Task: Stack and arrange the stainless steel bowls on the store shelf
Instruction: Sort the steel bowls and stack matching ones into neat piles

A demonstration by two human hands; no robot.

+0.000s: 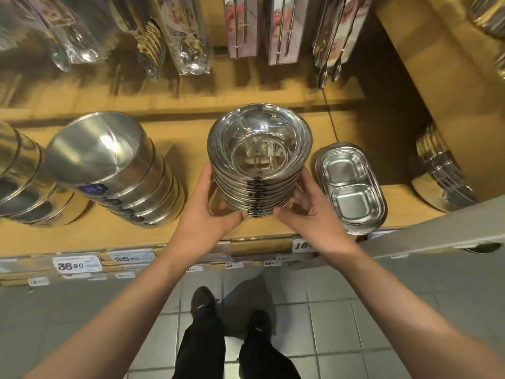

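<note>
A tall stack of shiny stainless steel bowls stands upright on the wooden shelf, near its front edge. My left hand grips the lower left side of the stack, fingers curled round it. Opposite it, my right hand grips the lower right side, thumb at the front. A second stack of larger steel bowls sits to the left. At the far left edge, another bowl stack shows only partly.
A pile of two-compartment steel trays sits just right of my right hand. More steel dishes stand on the adjoining shelf at right. Packaged utensils hang above the back. Price tags line the shelf front; tiled floor lies below.
</note>
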